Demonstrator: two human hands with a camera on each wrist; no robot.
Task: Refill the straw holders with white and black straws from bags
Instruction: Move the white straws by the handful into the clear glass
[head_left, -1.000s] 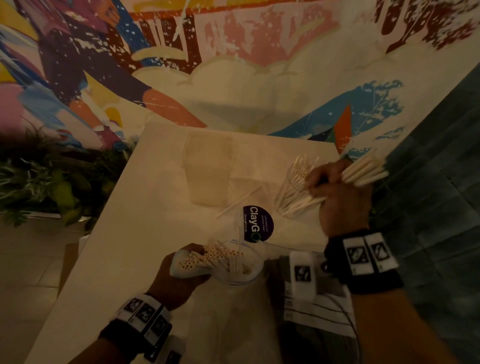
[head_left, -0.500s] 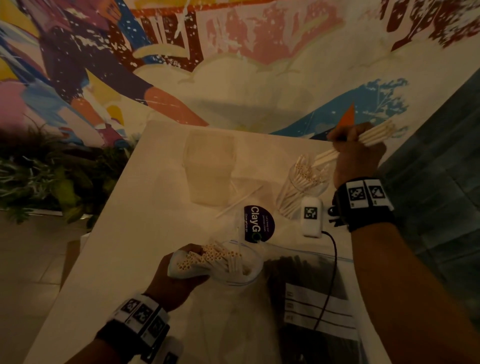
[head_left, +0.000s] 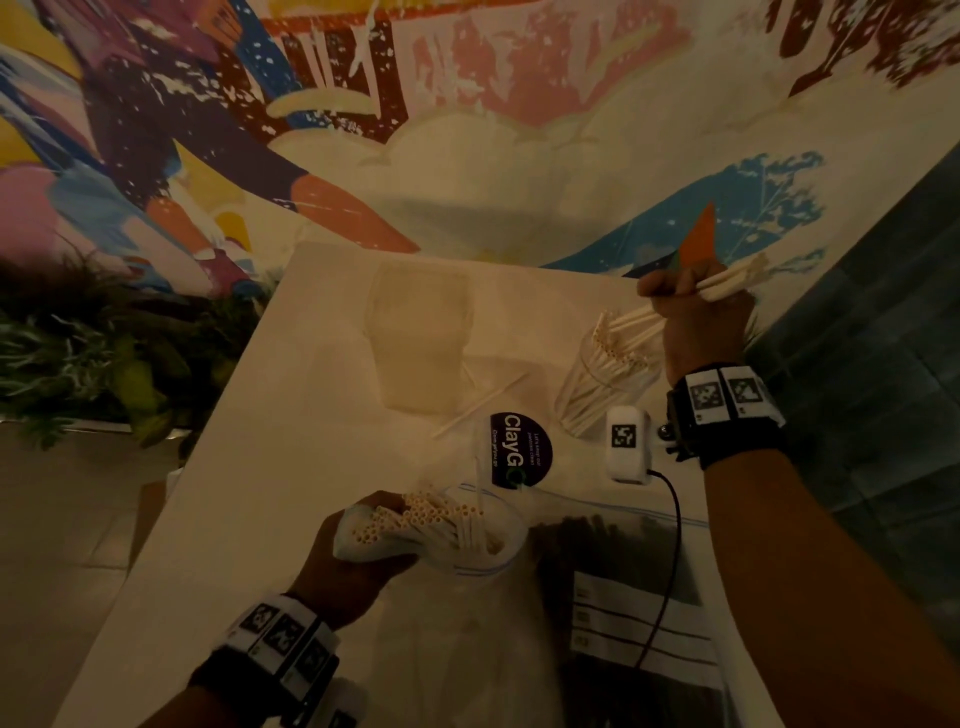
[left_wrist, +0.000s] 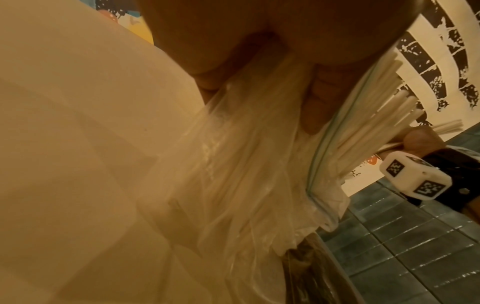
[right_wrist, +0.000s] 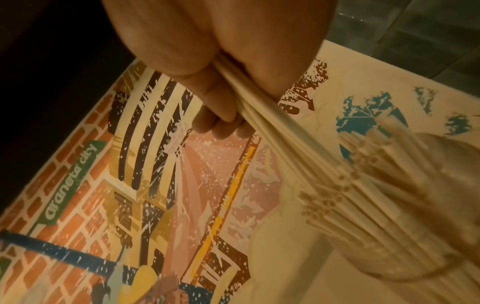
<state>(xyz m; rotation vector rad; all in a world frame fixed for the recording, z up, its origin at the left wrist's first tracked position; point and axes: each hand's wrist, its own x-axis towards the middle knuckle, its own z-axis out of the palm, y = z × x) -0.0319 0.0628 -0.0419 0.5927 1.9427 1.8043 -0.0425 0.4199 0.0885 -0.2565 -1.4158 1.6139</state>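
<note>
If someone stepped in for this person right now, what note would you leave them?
Right hand grips a bunch of white straws, lower ends at the mouth of the clear holder, not yet dropped in.
Left hand holds the bag of white straws open.
Bag of black straws lies on the table, apparently untouched.
Done: holder partly filled with white.
Left: release this bunch; then the black straws.

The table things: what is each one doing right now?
Right hand: grips a bunch of white straws.
Glass holder: upright, partly filled with white straws.
Left hand: holds the open straw bag.
Black straw bag: lying flat.
Loose straw: lying on the table.
</note>
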